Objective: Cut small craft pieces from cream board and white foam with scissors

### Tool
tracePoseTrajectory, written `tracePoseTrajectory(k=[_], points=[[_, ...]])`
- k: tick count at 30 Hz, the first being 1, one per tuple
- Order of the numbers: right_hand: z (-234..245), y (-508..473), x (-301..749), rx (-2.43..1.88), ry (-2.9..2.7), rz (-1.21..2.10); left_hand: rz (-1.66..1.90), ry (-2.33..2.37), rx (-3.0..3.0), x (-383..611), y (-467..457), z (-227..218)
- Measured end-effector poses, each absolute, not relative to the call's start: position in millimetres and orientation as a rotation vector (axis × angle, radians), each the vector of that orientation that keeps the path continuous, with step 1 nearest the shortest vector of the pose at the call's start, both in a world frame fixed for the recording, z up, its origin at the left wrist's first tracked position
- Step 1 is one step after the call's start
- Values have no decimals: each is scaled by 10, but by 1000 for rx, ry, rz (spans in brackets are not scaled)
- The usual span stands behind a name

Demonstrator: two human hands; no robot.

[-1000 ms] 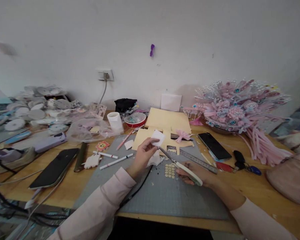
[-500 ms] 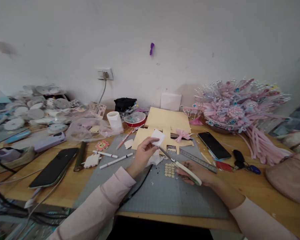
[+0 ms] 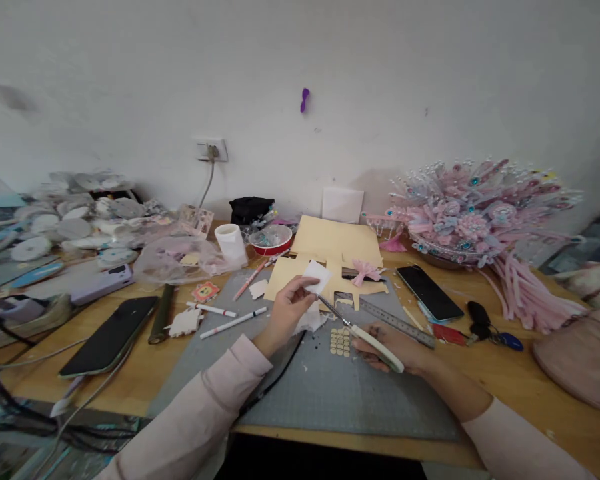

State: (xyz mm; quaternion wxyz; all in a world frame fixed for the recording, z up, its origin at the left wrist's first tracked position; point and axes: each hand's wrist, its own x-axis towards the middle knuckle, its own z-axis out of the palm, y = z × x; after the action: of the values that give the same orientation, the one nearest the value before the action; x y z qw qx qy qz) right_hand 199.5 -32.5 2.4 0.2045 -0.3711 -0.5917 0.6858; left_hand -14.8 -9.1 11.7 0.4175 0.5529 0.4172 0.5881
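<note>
My left hand (image 3: 286,312) pinches a small white square of paper (image 3: 317,275) above the grey cutting mat (image 3: 320,387). My right hand (image 3: 397,347) grips scissors (image 3: 363,330) with pale handles; the blades point up-left and their tips meet the lower edge of the white paper. White paper scraps (image 3: 310,320) lie under my left hand. A small sheet of round beige stickers (image 3: 340,341) lies on the mat between my hands. Cream cardboard cut-outs (image 3: 335,257) lie just beyond.
A metal ruler (image 3: 390,317) and a phone (image 3: 429,283) lie to the right, with keys (image 3: 485,327) and a pink beaded bouquet (image 3: 475,220) further right. To the left are pens (image 3: 233,322), a dark phone (image 3: 110,335), a white cup (image 3: 230,243), plastic bags and cables.
Almost nothing differs; both hands hold their places, with the scissors still at the white paper's edge.
</note>
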Motion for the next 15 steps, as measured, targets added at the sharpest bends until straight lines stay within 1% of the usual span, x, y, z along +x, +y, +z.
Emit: tracePoseTrajectory(k=[11, 15], points=[[20, -323, 1988, -1015, -1625, 1923, 1489, 1029, 1354, -135, -85, 121], [-4, -347, 1987, -1070, -1653, 1862, 1484, 1023, 1358, -130, -90, 130]])
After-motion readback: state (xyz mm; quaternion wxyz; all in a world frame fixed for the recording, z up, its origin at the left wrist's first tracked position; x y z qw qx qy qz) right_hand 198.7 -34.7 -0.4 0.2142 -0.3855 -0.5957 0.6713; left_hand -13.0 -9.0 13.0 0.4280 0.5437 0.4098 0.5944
